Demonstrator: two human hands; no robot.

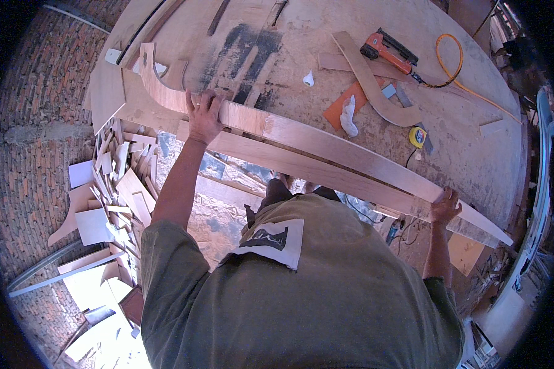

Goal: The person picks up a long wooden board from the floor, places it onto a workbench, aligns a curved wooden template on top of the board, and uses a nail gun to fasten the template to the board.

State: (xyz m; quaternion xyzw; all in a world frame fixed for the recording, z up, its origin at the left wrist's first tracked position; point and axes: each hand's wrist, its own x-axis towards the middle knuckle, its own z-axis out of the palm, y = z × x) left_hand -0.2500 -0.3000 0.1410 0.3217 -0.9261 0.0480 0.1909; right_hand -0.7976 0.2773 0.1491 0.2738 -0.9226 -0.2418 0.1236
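Rough brick wall [40, 184] at left, stained worktable [326, 31], dusty floor [212, 221], lower-left glare [120, 344].

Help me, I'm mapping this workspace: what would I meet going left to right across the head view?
Pile of wood offcuts, left hand, small white cone-tipped piece, orange-and-black nail gun, right hand.

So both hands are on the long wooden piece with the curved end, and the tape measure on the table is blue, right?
Not quite: the head view shows the tape measure on the table is yellow, not blue. The left hand and right hand are both on the long wooden piece with the curved end.
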